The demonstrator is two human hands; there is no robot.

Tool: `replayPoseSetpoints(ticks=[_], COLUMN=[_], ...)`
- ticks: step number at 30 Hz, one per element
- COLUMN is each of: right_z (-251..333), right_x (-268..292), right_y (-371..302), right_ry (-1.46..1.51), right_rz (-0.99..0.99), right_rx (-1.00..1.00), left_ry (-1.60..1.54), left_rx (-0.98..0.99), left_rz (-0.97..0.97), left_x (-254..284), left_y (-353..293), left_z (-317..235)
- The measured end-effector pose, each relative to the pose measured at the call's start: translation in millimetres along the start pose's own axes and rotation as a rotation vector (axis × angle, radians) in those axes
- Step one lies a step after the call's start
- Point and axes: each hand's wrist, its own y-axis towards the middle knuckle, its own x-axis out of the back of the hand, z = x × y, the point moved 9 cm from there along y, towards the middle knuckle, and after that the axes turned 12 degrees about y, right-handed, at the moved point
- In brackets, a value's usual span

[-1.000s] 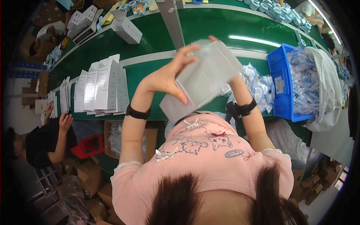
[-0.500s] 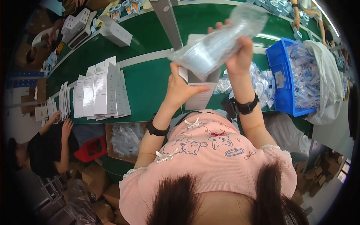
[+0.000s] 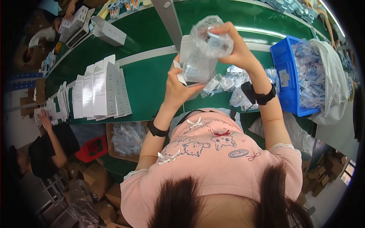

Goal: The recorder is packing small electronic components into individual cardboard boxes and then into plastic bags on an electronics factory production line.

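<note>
My left hand (image 3: 177, 83) is closed around an upright white carton (image 3: 185, 45) whose top flaps stand open. Above it, my right hand (image 3: 236, 47) grips a light-blue plastic device (image 3: 213, 37) wrapped in a clear bag. The wrapped device is tilted, and its lower end reaches the carton's mouth; how deep it sits inside I cannot tell. Beside the carton, on the green table, lie several small clear bags (image 3: 228, 83) with pale-blue parts.
White cartons (image 3: 99, 89) stand in a row at left; another open carton (image 3: 109, 31) stands farther back. A blue bin (image 3: 282, 76) full of bagged parts is at right. A grey metal post (image 3: 169, 21) rises ahead. A co-worker's hand (image 3: 45, 118) touches flat cartons at far left.
My right hand has turned the bagged device from nearly level to steeper and moved it left, with its lower end at the carton. The co-worker's hand has shifted.
</note>
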Motion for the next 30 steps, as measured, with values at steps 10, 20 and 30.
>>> replayPoseSetpoints(ticks=[10,20,30], right_z=[-13,-167,-114], right_x=[-28,-42,-34], right_y=[-10,-137,-105], right_ry=[-0.306,-0.737,-0.259], right_rz=[0.331,0.37,0.032], right_rx=[0.055,-0.445,-0.549], left_ry=[-0.153,0.018,0.191], left_rx=[0.119,0.409,0.24], left_rz=[0.104,-0.003,-0.067], left_x=[11,28,61], left_y=[13,-46,-18], left_z=[12,91,51])
